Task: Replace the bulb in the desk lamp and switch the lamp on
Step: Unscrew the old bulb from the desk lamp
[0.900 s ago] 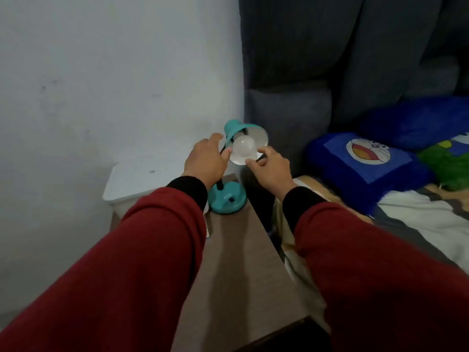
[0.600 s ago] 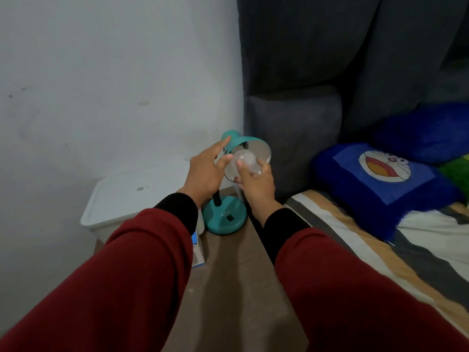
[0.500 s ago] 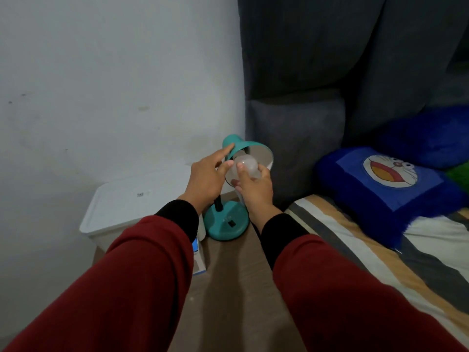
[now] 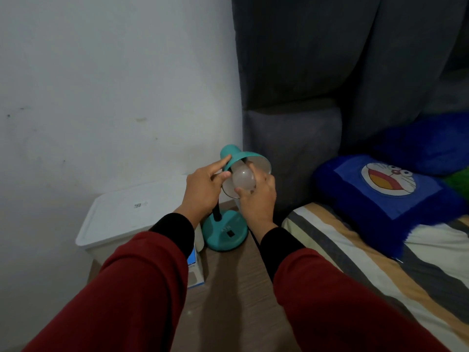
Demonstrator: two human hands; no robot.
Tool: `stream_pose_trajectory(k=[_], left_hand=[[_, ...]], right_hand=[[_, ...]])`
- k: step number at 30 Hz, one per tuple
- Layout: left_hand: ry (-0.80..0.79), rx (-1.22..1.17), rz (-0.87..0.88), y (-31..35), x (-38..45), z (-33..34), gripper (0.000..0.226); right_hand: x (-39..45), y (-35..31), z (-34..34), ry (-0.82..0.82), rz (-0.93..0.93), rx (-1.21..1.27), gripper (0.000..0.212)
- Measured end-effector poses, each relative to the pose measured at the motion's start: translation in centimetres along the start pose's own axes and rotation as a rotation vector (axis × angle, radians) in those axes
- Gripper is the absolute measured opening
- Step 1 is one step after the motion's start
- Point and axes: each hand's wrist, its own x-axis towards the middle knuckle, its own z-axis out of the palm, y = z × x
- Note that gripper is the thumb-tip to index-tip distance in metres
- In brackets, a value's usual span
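Observation:
A small teal desk lamp [image 4: 224,233] stands at the far end of a wooden bedside table [image 4: 233,295], its shade [image 4: 250,158] tilted toward me. A frosted white bulb [image 4: 243,179] sits at the mouth of the shade. My right hand [image 4: 258,199] grips the bulb with fingers and thumb wrapped around it. My left hand [image 4: 204,190] holds the left side of the shade, index finger laid along its teal outside and thumb near the rim. The lamp is unlit. The socket inside the shade is hidden by the bulb and my fingers.
A white lidded plastic box [image 4: 124,219] stands left of the table against the wall. A blue-and-white carton [image 4: 195,271] lies at the table's left edge. To the right are a striped bed [image 4: 368,270], a blue cartoon cushion [image 4: 385,196] and a dark padded headboard [image 4: 291,153].
My right hand has closed further around the bulb and turned on it. My left hand shifted from behind the shade to its left side, fingers spread. My head dropped and moved slightly.

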Motion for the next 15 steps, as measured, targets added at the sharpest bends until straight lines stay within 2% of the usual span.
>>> stream_pose_trajectory(k=[2,4,7,9,12,15], left_hand=[[-0.002,0.005,-0.007,-0.1,0.1,0.0,0.041],[-0.008,-0.001,-0.018,-0.1,0.1,0.1,0.041],[-0.006,-0.008,-0.022,-0.1,0.1,0.2,0.041],[-0.002,-0.01,-0.024,-0.1,0.2,0.1,0.041],[-0.008,-0.013,-0.026,0.1,0.1,0.1,0.041],[-0.005,-0.011,-0.028,0.2,0.1,0.1,0.041]], right_hand=[[-0.3,0.1,0.3,0.033,0.028,0.066,0.071],[-0.3,0.4,1.0,0.048,0.153,0.216,0.078],[-0.1,0.5,1.4,-0.002,0.35,0.396,0.067],[0.2,0.5,1.2,0.006,0.327,0.395,0.059],[0.3,0.5,1.1,0.038,0.235,0.249,0.071],[0.0,0.4,1.5,0.051,0.304,0.417,0.077]])
